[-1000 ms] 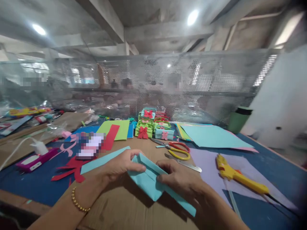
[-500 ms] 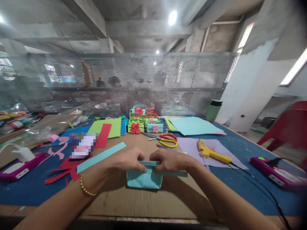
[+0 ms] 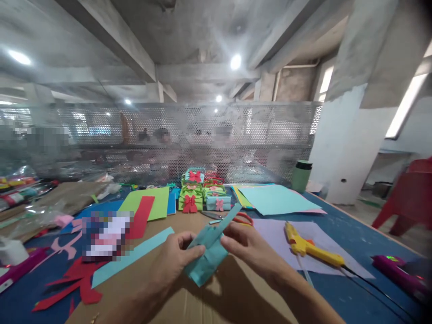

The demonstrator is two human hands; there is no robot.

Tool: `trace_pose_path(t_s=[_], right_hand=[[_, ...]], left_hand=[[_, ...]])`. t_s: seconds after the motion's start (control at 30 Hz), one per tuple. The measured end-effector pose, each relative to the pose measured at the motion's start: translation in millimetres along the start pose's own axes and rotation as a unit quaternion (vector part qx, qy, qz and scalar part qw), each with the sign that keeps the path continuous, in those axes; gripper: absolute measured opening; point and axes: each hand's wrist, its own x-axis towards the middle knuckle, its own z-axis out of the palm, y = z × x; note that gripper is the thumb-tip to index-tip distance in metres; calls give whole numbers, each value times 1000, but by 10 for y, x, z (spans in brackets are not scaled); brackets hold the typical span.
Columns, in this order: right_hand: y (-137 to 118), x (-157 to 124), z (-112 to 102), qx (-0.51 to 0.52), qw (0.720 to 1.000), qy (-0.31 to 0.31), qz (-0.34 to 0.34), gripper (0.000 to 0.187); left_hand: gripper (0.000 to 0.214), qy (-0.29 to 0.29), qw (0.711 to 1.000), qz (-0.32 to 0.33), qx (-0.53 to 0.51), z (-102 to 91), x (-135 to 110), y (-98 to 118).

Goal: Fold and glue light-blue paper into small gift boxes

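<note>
Paper box (image 3: 206, 266), pale blue: low centre of frame, tilted. I see the left hand (image 3: 174, 260) pinching it, thumb in front, fingers mostly hidden behind, probably to steady it. Right hand (image 3: 254, 246) loosely curled at its right edge; I cannot tell whether it grips. Glue gun (image 3: 314, 252), right of frame, lies on lilac paper (image 3: 270, 232), likely for easy reach.

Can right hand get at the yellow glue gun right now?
Probably yes: nothing visible stands between the right hand and the glue gun, which lies uncovered on the purple paper. That hand is at the blue paper pouch, though, so would need to leave it.
</note>
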Motion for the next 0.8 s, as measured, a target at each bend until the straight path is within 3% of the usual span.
trace_pose_path(t_s=[0.13,0.3,0.4,0.5,0.6,0.7,0.8], right_hand=[[53,-2,206,23,997,37,65,27],[80,-71,236,98,987,67,112,24],[79,-92,225,76,988,61,119,21],[48,-97,227,6,990,65,123,21],[9,-100,255,-20,991,70,116,24],[-50,-111,282,-39,989,85,110,22],[-120,-132,290,-98,983,102,115,19]], left_hand=[[28,13,998,15,63,2,-49,-9],[30,-20,995,-2,94,84,-137,28],[27,9,986,72,153,129,-237,26],[36,91,919,243,296,145,-349,40],[30,93,833,367,404,140,-398,67],[25,99,786,398,462,145,-370,87],[23,113,776,387,484,160,-329,87]])
